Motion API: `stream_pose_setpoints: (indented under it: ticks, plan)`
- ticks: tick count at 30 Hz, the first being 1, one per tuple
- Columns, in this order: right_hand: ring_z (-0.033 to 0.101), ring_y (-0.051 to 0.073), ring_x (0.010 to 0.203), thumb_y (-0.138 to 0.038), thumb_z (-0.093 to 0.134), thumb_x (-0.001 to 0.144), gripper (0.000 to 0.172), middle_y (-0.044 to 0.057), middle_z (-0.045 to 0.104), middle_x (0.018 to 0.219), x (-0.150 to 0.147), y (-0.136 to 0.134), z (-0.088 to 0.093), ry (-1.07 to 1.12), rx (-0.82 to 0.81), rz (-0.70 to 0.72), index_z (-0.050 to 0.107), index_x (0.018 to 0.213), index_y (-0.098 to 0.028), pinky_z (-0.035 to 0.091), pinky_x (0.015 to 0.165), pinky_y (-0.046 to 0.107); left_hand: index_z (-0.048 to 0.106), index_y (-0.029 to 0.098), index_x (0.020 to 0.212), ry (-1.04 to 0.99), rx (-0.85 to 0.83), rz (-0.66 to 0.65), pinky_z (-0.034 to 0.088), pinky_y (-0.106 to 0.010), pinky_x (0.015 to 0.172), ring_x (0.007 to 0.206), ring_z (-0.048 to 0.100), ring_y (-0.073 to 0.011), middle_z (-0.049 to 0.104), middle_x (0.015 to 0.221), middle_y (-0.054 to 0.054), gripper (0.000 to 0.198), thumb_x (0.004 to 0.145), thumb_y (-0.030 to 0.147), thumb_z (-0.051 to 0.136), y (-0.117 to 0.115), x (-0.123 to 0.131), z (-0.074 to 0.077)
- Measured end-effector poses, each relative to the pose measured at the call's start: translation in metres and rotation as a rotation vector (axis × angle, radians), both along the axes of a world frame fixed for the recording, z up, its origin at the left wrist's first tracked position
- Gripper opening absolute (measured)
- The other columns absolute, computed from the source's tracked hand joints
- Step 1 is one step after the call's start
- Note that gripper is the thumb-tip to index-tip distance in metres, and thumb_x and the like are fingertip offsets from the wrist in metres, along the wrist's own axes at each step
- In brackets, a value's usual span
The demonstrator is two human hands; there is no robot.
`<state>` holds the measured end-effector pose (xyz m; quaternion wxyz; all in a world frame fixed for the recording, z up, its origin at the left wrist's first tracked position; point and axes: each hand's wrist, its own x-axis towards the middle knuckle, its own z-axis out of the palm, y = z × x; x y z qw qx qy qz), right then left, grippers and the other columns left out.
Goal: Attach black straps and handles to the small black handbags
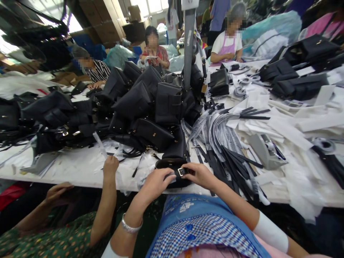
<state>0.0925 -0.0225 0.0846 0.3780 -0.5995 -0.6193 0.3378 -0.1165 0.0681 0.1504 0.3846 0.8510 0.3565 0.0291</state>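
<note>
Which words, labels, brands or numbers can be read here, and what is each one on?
None can be read.
Blue apron: white print, too blurred to read.
White T-shirt in the background: reddish print, too small.
Black bag at the front of the pile: gold mark, too small to tell whether it is lettering.

A glossy metal buckle point(181, 172) sits on the smooth, leather-like near bag point(172, 163). Farther left, heaped bags point(135, 100) look leathery and softly matt. Right, shiny clear plastic film point(220, 129) wraps straps point(233, 163); white strips point(291, 129) look papery, matt.
</note>
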Motion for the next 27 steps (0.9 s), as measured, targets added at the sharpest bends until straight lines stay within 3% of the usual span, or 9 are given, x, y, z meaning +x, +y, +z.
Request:
stream_pose_setpoints:
  ticks: [5, 7, 9, 13, 15, 17, 20, 24, 27]
  plan:
    - [0.059, 0.016, 0.069, -0.036, 0.068, 0.080, 0.031, 0.002, 0.069, 0.086, 0.012, 0.002, 0.003, 0.098, 0.031, 0.094, 0.068, 0.109, -0.027, 0.046, 0.067, 0.026, 0.070, 0.020, 0.086, -0.002, -0.086, 0.018, 0.043, -0.025, 0.067, 0.070, 0.062, -0.0181, 0.070, 0.074, -0.002, 0.032, 0.091, 0.040, 0.046, -0.005, 0.024, -0.004]
    - [0.059, 0.016, 0.068, -0.037, 0.068, 0.080, 0.030, 0.002, 0.069, 0.087, 0.015, 0.003, 0.001, 0.111, 0.042, 0.082, 0.068, 0.108, -0.027, 0.046, 0.067, 0.026, 0.069, 0.020, 0.089, -0.004, -0.074, 0.050, 0.045, -0.026, 0.070, 0.073, 0.063, -0.0188, 0.071, 0.077, -0.002, 0.030, 0.090, 0.040, 0.047, -0.007, 0.032, -0.006]
    - [0.059, 0.016, 0.065, -0.038, 0.069, 0.078, 0.030, 0.002, 0.069, 0.085, 0.017, 0.004, -0.002, 0.134, 0.041, 0.032, 0.067, 0.105, -0.026, 0.046, 0.066, 0.027, 0.068, 0.021, 0.098, -0.012, 0.066, 0.142, 0.046, -0.032, 0.082, 0.089, 0.064, -0.0228, 0.072, 0.093, -0.005, 0.024, 0.088, 0.035, 0.052, -0.013, 0.040, -0.005]
    - [0.055, 0.015, 0.055, -0.039, 0.073, 0.074, 0.027, -0.001, 0.063, 0.067, 0.019, 0.007, -0.007, 0.219, 0.004, -0.130, 0.064, 0.095, -0.024, 0.043, 0.057, 0.027, 0.062, 0.024, 0.115, -0.097, 0.408, 0.389, 0.035, -0.042, 0.107, 0.118, 0.053, -0.0277, 0.064, 0.118, -0.009, 0.029, 0.089, 0.031, 0.052, -0.041, 0.051, 0.003]
    - [0.053, 0.014, 0.053, -0.039, 0.072, 0.074, 0.025, -0.002, 0.059, 0.062, 0.021, 0.007, -0.005, 0.305, -0.031, -0.176, 0.062, 0.090, -0.024, 0.041, 0.053, 0.026, 0.061, 0.023, 0.113, -0.144, 0.335, 0.497, 0.041, -0.040, 0.101, 0.110, 0.058, -0.0261, 0.065, 0.113, -0.009, 0.028, 0.091, 0.036, 0.050, -0.056, 0.053, 0.004]
    - [0.052, 0.014, 0.054, -0.041, 0.071, 0.076, 0.024, -0.003, 0.058, 0.064, 0.021, 0.008, 0.002, 0.434, -0.059, -0.196, 0.059, 0.087, -0.024, 0.040, 0.051, 0.024, 0.059, 0.020, 0.115, -0.195, 0.096, 0.595, 0.050, -0.037, 0.090, 0.101, 0.063, -0.0247, 0.067, 0.111, -0.010, 0.033, 0.091, 0.042, 0.049, -0.067, 0.054, 0.001]
    - [0.055, 0.014, 0.059, -0.041, 0.072, 0.075, 0.025, -0.002, 0.060, 0.071, 0.014, 0.006, 0.019, 0.614, -0.071, -0.160, 0.056, 0.086, -0.024, 0.043, 0.053, 0.023, 0.052, 0.018, 0.126, -0.322, -0.206, 0.645, 0.049, -0.037, 0.094, 0.113, 0.059, -0.0257, 0.061, 0.125, -0.013, 0.045, 0.093, 0.046, 0.044, -0.071, 0.062, -0.003]
    - [0.063, 0.017, 0.071, -0.041, 0.067, 0.080, 0.025, 0.003, 0.065, 0.089, -0.007, 0.001, 0.034, 0.749, 0.004, -0.011, 0.058, 0.098, -0.027, 0.052, 0.065, 0.028, 0.058, 0.019, 0.119, -0.404, -0.141, 0.624, 0.040, -0.040, 0.105, 0.121, 0.054, -0.0276, 0.061, 0.127, -0.012, 0.046, 0.093, 0.052, 0.039, -0.061, 0.079, 0.002]
    - [0.068, 0.020, 0.072, -0.048, 0.062, 0.082, 0.031, 0.005, 0.067, 0.103, -0.008, 0.012, 0.025, 0.742, 0.064, 0.130, 0.060, 0.109, -0.033, 0.056, 0.065, 0.031, 0.065, 0.025, 0.103, -0.400, -0.077, 0.712, 0.041, -0.043, 0.103, 0.112, 0.058, -0.0304, 0.069, 0.110, -0.012, 0.048, 0.089, 0.060, 0.037, -0.044, 0.083, 0.014]
